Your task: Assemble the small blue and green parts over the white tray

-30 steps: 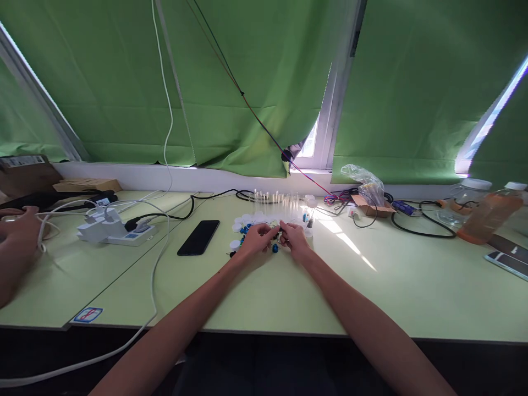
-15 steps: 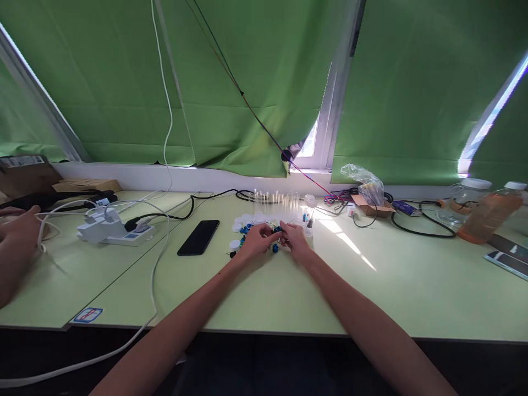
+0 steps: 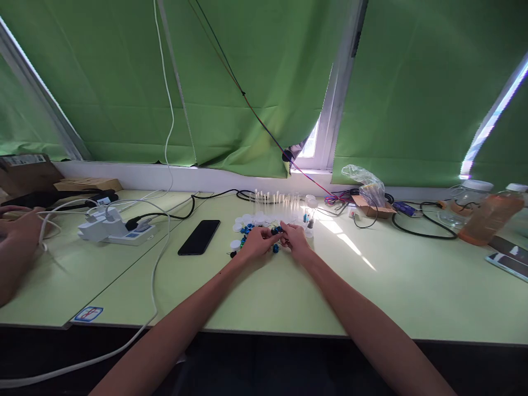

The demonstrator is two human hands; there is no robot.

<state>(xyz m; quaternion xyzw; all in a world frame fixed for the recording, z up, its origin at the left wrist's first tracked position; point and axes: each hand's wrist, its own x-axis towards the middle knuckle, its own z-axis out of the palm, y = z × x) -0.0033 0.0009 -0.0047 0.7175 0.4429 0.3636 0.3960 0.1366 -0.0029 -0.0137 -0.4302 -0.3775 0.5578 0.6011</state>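
My left hand (image 3: 258, 242) and my right hand (image 3: 295, 240) meet over the table, fingertips pinched close together. Between them is a small dark-blue piece (image 3: 277, 230), too small to name and partly covered by the fingers. Another small blue piece (image 3: 275, 248) lies on the table just below the hands. Beyond my left hand are scattered blue pieces (image 3: 246, 229) and several white round caps (image 3: 235, 244). A row of clear tubes (image 3: 277, 204) stands behind the hands. One capped clear tube (image 3: 310, 212) with small dark pieces inside stands beyond my right hand.
A black phone (image 3: 199, 237) lies to the left, near a white power strip (image 3: 117, 234) with plugs and cables. Another person's hand (image 3: 18, 236) is at the far left. At the right are a small cardboard box (image 3: 373, 208) and an orange bottle (image 3: 490, 217).
My hands stay almost in place around the small dark-blue piece. At the far left, the other person's hand has shifted slightly. The whole view has moved a little.
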